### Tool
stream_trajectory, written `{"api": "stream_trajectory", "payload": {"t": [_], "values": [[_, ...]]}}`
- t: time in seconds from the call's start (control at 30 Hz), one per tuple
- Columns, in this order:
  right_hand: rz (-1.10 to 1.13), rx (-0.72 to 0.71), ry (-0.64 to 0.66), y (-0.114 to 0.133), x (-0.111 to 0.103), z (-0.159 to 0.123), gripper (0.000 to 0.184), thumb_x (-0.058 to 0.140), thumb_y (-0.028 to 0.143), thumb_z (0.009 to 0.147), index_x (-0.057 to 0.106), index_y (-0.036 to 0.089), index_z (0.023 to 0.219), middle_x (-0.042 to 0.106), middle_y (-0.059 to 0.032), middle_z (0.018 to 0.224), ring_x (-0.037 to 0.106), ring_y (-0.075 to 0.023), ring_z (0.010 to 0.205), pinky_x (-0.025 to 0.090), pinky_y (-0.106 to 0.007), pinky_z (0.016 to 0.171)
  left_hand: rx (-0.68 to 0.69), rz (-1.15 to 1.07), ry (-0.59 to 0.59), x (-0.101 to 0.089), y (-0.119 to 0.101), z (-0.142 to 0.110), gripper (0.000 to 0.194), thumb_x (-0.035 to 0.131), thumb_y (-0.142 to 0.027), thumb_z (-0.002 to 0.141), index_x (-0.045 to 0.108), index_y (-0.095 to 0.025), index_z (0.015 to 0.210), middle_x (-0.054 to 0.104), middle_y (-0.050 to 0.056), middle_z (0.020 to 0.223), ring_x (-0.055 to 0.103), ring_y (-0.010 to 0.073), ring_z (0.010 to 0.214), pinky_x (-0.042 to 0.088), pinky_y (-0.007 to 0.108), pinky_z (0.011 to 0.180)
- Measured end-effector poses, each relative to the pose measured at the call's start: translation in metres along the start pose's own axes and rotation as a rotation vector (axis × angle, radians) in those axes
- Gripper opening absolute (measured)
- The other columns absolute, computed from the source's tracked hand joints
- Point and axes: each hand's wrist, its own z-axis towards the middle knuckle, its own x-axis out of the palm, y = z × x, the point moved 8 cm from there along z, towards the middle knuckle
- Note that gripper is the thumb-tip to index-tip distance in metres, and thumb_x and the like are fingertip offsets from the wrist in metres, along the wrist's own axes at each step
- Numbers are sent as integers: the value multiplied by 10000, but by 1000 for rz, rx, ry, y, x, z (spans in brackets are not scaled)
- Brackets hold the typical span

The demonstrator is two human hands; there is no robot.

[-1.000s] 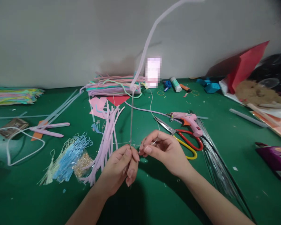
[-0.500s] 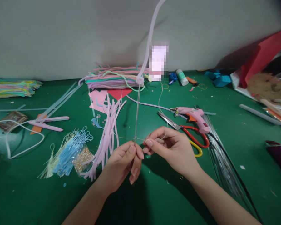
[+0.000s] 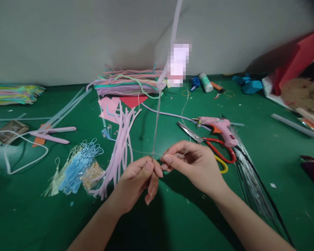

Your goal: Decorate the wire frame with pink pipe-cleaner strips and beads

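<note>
My left hand [image 3: 142, 179] pinches the lower end of a thin wire stem [image 3: 156, 129] that stands nearly upright. On the stem's top, a pale lilac pipe cleaner [image 3: 161, 83] is curled into a small coil, its long tail [image 3: 176, 22] rising past the upper edge. My right hand [image 3: 189, 165] is closed close beside the left, thumb against forefinger, on a fine pale thread [image 3: 183, 113]. This thread crosses the stem just above my left fingertips and loops up behind my right hand. Left of my hands lies a bunch of lilac pipe cleaners [image 3: 120, 139].
Behind lie bundled pipe cleaners [image 3: 131, 87]. Scissors [image 3: 209, 143], a pink glue gun [image 3: 217, 125] and wire stems [image 3: 253, 188] lie right. Blue tassels [image 3: 80, 170], a bag of gold beads [image 3: 92, 176] and pink pliers-like handles [image 3: 54, 134] are left. The green table [image 3: 188, 223] meets a grey wall.
The stem with its lilac coil has tilted slightly to the right at the top. Both hands keep their grips almost unmoved, and the view has shifted a little.
</note>
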Motion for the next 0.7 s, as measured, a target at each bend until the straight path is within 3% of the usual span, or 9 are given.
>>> {"api": "stream_trajectory", "payload": {"t": [0.7], "values": [[19, 5, -8, -3, -3, -2, 205, 860, 263, 635, 685, 168, 687, 722, -3, 589, 702, -118, 534, 587, -159, 532, -4, -25, -6, 0, 1, -1, 287, 513, -393, 963, 611, -175, 805, 479, -68, 478, 432, 44, 351, 374, 110, 359]]}}
